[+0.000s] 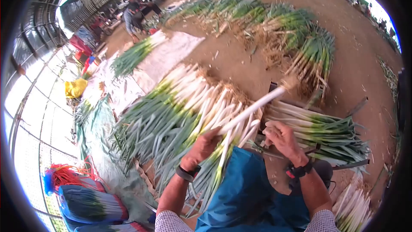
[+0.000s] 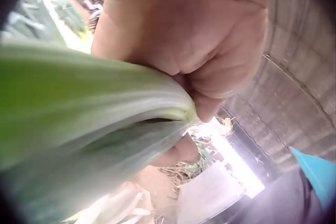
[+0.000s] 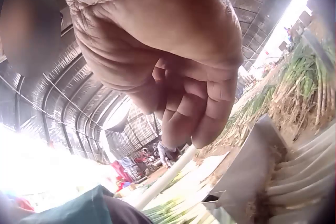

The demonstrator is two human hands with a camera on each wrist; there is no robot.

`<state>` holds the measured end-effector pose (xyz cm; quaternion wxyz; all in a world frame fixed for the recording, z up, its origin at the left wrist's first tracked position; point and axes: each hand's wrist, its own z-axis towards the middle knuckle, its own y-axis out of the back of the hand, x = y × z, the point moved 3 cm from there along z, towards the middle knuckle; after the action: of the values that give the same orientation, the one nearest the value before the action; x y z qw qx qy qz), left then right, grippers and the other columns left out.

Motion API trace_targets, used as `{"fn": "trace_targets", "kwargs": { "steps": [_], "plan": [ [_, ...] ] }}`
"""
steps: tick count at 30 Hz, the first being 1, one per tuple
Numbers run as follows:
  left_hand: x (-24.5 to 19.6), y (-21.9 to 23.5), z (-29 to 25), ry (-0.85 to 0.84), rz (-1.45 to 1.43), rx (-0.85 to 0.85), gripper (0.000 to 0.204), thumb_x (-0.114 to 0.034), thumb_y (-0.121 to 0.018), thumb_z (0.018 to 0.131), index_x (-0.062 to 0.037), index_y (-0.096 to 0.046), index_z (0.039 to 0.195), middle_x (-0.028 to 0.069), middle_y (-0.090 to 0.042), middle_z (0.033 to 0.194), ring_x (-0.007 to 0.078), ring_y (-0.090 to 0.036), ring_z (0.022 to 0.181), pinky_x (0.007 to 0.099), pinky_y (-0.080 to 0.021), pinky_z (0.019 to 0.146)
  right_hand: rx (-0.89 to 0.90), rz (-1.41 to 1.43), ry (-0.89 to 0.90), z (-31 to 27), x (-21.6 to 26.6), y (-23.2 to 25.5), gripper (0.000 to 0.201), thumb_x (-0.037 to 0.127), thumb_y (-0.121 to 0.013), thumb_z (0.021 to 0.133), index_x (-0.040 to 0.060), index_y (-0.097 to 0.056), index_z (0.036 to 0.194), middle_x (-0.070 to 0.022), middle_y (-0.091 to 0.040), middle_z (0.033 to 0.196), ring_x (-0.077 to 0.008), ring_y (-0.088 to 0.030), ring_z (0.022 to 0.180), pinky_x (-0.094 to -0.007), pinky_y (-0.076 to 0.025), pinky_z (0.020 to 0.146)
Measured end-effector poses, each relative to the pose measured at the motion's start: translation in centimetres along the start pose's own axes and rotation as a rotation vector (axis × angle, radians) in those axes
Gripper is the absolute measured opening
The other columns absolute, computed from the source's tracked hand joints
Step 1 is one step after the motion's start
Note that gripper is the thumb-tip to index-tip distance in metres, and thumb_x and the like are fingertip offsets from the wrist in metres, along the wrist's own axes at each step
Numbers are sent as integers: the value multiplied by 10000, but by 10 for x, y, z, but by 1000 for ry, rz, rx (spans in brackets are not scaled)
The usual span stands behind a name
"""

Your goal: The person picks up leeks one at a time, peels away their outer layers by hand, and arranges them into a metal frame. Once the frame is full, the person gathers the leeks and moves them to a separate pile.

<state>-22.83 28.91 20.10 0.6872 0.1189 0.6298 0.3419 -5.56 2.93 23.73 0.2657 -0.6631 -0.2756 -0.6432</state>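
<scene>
My left hand (image 1: 201, 149) grips a long green onion (image 1: 253, 109) just below its thick white stalk, whose root end points away to the upper right. In the left wrist view, the fingers of this left hand (image 2: 184, 29) wrap round the onion's green leaves (image 2: 79, 92). To the right of the stalk, my right hand (image 1: 284, 141) hovers with loosely bent fingers and nothing visible in it. The right wrist view shows that right hand (image 3: 163, 45) from the palm side, with the white stalk (image 3: 167, 178) just beyond its fingertips.
A wide pile of green onions (image 1: 171, 103) spreads at the left. Another bunch (image 1: 317, 131) lies on a metal rack at the right. More bundles (image 1: 296, 25) form an arc on the dirt floor. Bagged onions (image 1: 92, 204) stand lower left. A person (image 1: 134, 15) sits at the back.
</scene>
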Motion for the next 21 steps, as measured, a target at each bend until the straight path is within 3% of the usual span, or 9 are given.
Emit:
{"fn": "trace_targets", "kwargs": {
  "steps": [2,6,7,10,14,16,18,19,21],
  "plan": [
    [-64,0,14,-170,220,4,455,-93,-694,927,-6,-566,1354,194,-689,1056,390,-670,929,414,-549,814,-26,190,-53,0,12,-19,445,217,-658,999,-37,-523,1338,-83,-706,978,-105,-637,715,-269,-537,624],
    [-135,-11,16,-353,582,-45,517,-100,-670,863,-61,-549,1365,131,-619,985,332,-632,883,428,-506,776,-79,656,8,2,17,-30,300,279,-614,1022,29,-563,1180,-98,-687,1002,-143,-669,775,-308,-565,627],
    [-146,-10,17,-398,645,-74,536,-105,-669,853,-64,-544,1372,121,-607,988,320,-624,888,426,-497,783,-118,695,41,-3,27,-26,196,241,-590,1030,56,-566,1090,-101,-684,943,-171,-678,795,-320,-561,655],
    [-179,-5,24,-545,632,-137,598,-132,-736,835,-54,-541,1394,119,-611,991,315,-614,927,428,-483,819,-90,690,179,-15,55,-2,190,221,-577,1032,47,-572,1108,-101,-685,913,-181,-676,790,-328,-550,676],
    [-194,-6,47,-411,644,-88,599,-163,-767,787,-67,-571,1346,112,-626,990,313,-623,919,425,-479,805,-98,758,402,-32,76,58,197,220,-540,1053,45,-586,1131,-125,-688,917,-193,-665,777,-339,-523,646],
    [-203,-24,65,-575,643,-206,585,-196,-781,756,-77,-597,1299,119,-612,949,330,-618,865,439,-480,773,-245,740,384,-46,94,72,184,221,-552,1052,50,-589,1109,-115,-676,930,-185,-651,760,-346,-516,647],
    [-232,-43,82,-585,620,-167,576,-178,-777,760,-77,-602,1298,110,-614,948,332,-597,865,442,-465,804,-391,638,418,-54,94,100,165,189,-639,1007,56,-586,1091,-92,-670,913,-190,-653,749,-353,-512,630],
    [-251,-50,89,-629,608,-184,599,-162,-781,759,-78,-596,1323,108,-620,987,320,-589,921,450,-450,848,-377,641,440,-63,109,117,182,196,-655,1000,51,-586,1085,-91,-672,904,-194,-655,724,-347,-516,621],
    [-276,-65,99,-802,502,-347,611,-148,-772,810,-62,-563,1378,163,-606,1181,350,-568,1016,492,-430,915,-540,594,567,-91,153,157,198,221,-670,992,40,-607,1041,-95,-676,851,-192,-649,673,-349,-530,625]
  ]
}}
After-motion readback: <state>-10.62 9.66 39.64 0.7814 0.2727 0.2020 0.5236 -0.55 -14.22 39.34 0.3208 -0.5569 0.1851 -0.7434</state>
